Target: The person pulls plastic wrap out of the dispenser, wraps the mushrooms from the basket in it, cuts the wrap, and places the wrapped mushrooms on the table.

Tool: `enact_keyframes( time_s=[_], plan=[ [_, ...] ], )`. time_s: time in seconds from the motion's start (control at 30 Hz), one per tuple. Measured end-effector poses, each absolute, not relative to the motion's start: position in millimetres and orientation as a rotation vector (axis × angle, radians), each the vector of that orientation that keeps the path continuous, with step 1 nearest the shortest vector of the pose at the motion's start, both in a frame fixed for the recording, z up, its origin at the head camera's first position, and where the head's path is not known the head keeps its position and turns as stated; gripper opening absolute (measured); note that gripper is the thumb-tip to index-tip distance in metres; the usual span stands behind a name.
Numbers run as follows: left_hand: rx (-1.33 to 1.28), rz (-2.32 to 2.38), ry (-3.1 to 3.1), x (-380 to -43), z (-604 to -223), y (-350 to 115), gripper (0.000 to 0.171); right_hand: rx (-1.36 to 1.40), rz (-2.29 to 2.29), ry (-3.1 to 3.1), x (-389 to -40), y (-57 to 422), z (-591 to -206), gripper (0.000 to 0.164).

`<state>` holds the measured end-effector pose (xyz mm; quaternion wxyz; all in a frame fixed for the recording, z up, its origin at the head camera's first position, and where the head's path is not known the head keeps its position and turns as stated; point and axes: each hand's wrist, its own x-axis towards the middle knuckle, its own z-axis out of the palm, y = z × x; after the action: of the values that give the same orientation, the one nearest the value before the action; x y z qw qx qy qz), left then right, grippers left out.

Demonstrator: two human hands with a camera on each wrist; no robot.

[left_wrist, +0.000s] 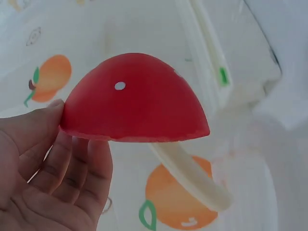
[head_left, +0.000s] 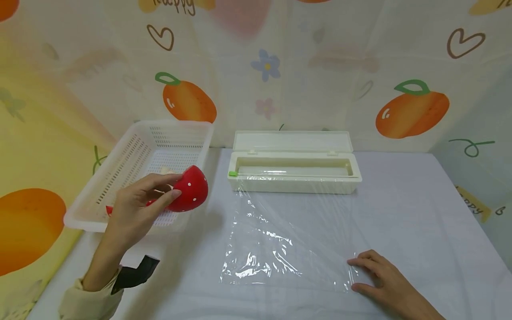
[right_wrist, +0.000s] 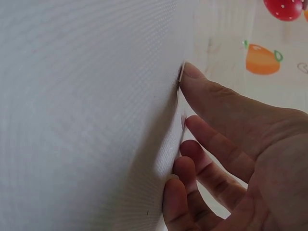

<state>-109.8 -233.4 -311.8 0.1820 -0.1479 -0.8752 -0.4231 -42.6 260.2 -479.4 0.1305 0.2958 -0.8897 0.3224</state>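
My left hand point(head_left: 138, 206) pinches a toy mushroom by the rim of its red, white-dotted cap point(head_left: 190, 190), above the right side of the white basket point(head_left: 100, 186). In the left wrist view the mushroom's pale stem point(left_wrist: 190, 175) slants down from under the cap, and the thumb and fingers of the left hand point(left_wrist: 62, 168) are at the rim. A sheet of clear plastic wrap point(head_left: 276, 249) lies pulled out over the table from a white dispenser box point(head_left: 296, 184). At the sheet's right front corner my right hand point(head_left: 384, 282) touches the wrap, thumb and fingers apart.
The dispenser's lid point(head_left: 292, 141) stands raised at the back, with a small green cutter slider point(head_left: 233, 174) at its left end. Inside the basket lie other red and pale pieces, partly hidden by the left hand. A patterned cloth point(head_left: 304, 80) hangs behind the table.
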Motion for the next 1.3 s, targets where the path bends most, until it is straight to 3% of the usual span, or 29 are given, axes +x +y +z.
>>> enact_keyframes(
  time_s=[0.63,1.3],
  plan=[
    [-0.567,-1.530,-2.491,-114.1,-328.6,-166.1,0.030,0.780,0.912,-2.643,-40.0,259.5,-481.3,0.053],
    [-0.496,-1.755,-2.454,-116.1,-355.0,-90.2,0.028,0.850,0.957,-2.613,-45.8,259.3,-477.9,0.055]
  ],
)
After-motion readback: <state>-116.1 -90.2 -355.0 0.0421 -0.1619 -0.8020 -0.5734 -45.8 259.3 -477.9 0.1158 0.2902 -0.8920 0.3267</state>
